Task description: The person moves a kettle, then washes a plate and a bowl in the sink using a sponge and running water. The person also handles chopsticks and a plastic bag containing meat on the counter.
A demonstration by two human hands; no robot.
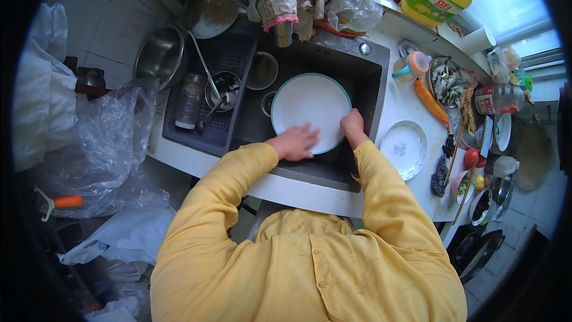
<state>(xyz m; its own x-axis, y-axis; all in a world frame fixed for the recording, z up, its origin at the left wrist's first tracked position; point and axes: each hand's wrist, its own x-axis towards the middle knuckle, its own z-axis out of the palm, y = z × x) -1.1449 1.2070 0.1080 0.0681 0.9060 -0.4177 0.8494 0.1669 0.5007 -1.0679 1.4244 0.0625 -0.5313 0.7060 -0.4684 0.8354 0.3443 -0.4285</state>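
Note:
A round white plate with a green rim [310, 109] is held over the dark sink basin [250, 129]. My right hand [352, 126] grips its right edge. Spread and slightly blurred, my left hand [295, 143] lies against the plate's lower left part. Behind the plate's left side, a round bowl [262, 70] stands in the basin near the drain [268, 103]. A cloth-wrapped faucet [282, 31] hangs above the sink.
Left, a dark drain basket [210, 141] holds a jar [191, 103] and a small metal pot [223, 91] with utensils. A floral white plate [403, 150], a bottle with an orange lid [418, 63] and a dish of small fish [444, 82] stand on the right counter.

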